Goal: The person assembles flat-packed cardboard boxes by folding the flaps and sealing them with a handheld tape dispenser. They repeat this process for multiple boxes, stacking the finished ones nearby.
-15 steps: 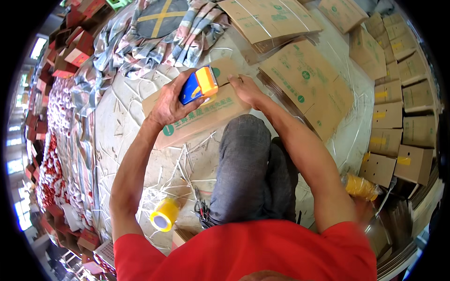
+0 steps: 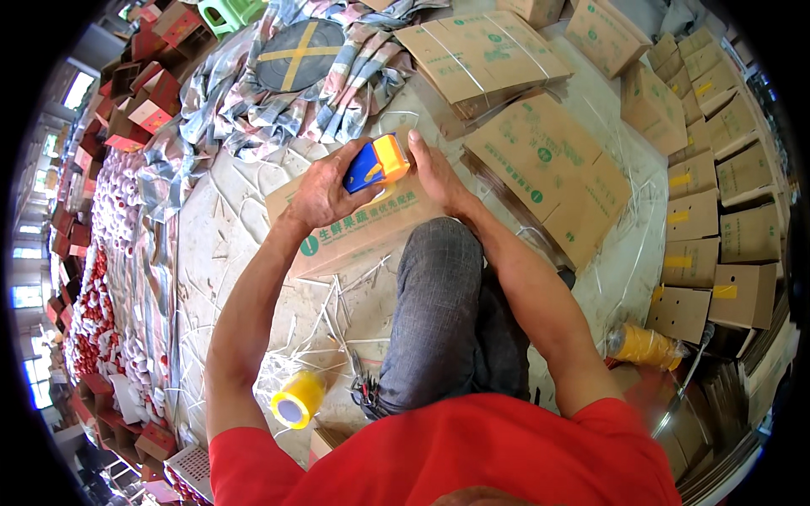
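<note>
My left hand (image 2: 327,187) is wrapped round a tape dispenser (image 2: 376,165) with a blue body and an orange head. The dispenser is over a brown cardboard carton (image 2: 371,221) with green print, which lies on the floor in front of my knee. At the carton's right end is my right hand (image 2: 434,175), its fingers stretched out and nothing seen in them. Its fingertips are close to the dispenser's orange head; whether they touch it I cannot tell. My hands and the dispenser hide much of the carton's top.
Flat cartons lie stacked to the right (image 2: 548,169) and, strapped, farther off (image 2: 485,59). Built boxes (image 2: 700,215) line the right side. A yellow tape roll (image 2: 298,400) stands near my left elbow among white strap scraps (image 2: 333,308). Crumpled striped sheeting (image 2: 228,101) lies far left.
My left hand and the dispenser have shifted slightly right. My right hand has gone from bent fingers at the carton's edge to upright, straightened fingers beside the dispenser. The view has tilted slightly.
</note>
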Demonstrator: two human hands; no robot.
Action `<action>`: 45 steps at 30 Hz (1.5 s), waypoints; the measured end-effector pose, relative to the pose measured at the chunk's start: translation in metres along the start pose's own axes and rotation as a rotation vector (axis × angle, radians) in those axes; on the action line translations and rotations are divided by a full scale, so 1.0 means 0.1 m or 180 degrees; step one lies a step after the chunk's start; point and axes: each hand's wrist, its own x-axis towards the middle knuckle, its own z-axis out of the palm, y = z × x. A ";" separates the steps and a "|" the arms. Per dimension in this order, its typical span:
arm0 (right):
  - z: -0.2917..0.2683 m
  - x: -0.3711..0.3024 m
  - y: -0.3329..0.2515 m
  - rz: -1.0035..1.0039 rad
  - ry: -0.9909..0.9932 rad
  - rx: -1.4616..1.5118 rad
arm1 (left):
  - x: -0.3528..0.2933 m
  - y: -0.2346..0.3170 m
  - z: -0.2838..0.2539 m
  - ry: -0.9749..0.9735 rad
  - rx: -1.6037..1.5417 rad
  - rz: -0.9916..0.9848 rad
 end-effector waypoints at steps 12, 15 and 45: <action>0.00 0.04 0.06 -0.0142 -0.0315 0.0964 | 0.03 0.04 0.00 0.0045 0.0192 0.0051; -0.05 0.16 0.31 0.0025 -0.0261 0.1054 | 0.07 0.02 0.05 0.0078 0.0219 0.0114; -2.07 0.54 0.89 0.0477 0.0238 -0.0306 | 0.44 0.18 -0.19 -0.1389 0.1178 -0.0225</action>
